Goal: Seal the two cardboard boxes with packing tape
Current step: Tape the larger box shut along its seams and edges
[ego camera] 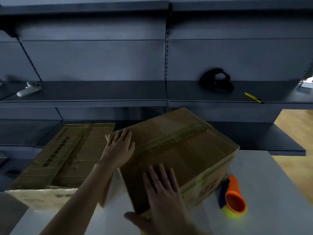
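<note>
Two brown cardboard boxes stand on a grey table (264,192). The right box (183,150) sits turned at an angle, with a strip of clear tape across its closed top. My left hand (119,146) lies flat on its far left corner, fingers spread. My right hand (162,190) lies flat on its near corner, thumb hanging over the near edge. The left box (67,156) has closed flaps with tape along the seam and printed text. An orange tape dispenser (234,197) with a yellow roll lies on the table right of the angled box.
Dark metal shelving (118,92) runs behind the table. On the shelf lie a yellow utility knife (254,97), a black strap-like object (216,81) and a white device (28,90). Wooden floor (294,133) shows at the right.
</note>
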A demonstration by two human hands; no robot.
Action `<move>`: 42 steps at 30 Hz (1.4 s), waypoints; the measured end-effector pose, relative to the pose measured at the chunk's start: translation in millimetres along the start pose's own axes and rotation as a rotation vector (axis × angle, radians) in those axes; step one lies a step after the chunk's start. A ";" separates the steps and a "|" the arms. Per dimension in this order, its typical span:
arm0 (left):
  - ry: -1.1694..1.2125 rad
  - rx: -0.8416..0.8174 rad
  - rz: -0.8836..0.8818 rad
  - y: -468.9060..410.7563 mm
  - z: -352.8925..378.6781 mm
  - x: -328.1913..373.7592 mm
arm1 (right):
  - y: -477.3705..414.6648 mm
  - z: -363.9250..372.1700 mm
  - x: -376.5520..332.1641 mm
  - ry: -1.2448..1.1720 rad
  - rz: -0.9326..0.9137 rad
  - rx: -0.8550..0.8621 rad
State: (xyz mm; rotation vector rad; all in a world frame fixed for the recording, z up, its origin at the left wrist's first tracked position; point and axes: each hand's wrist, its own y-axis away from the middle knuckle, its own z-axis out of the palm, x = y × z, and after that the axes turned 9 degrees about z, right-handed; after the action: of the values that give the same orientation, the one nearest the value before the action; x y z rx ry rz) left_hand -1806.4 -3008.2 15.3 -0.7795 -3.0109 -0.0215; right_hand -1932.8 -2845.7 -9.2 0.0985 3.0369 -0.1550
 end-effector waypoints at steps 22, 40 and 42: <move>-0.062 0.140 0.025 96.4 21.4 49.4 | 2.6 0.7 172.2 -0.246 -0.226 0.070; -0.123 0.227 0.267 58.5 33.5 127.2 | -10.3 18.4 151.9 -0.031 -0.048 0.453; -0.108 0.202 0.273 54.5 36.4 128.7 | -10.6 18.5 151.4 -0.025 -0.055 0.457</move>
State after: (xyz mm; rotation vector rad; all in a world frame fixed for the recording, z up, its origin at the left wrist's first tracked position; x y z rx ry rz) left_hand -1893.4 -2897.3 -16.4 -1.1920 -2.9105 0.3355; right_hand -2082.1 -2849.1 -41.9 0.0455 2.9180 -0.8427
